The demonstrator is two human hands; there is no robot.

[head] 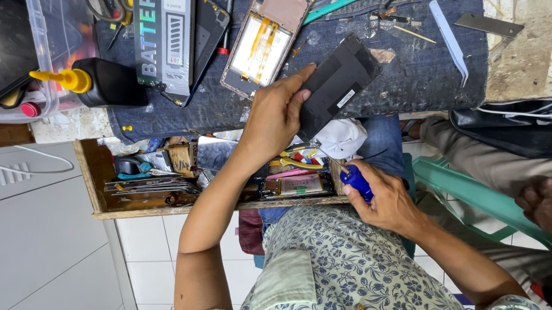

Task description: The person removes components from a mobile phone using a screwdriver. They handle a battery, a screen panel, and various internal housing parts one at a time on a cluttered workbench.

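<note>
Head view: left hand [277, 115] grips black phone panel [338, 84] over counter [413, 74]; right hand [381, 198] clenched around blue-handled screwdriver [356, 181] above open drawer [98, 173].

Bright, even daylight, soft shadows, sharp focus, slight wide-angle stretching at edges.

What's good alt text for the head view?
The left hand holds a flat black panel over a dark cloth-covered bench, while the right hand grips a blue-handled screwdriver. An opened phone lies on the bench above a cluttered wooden drawer.
</note>
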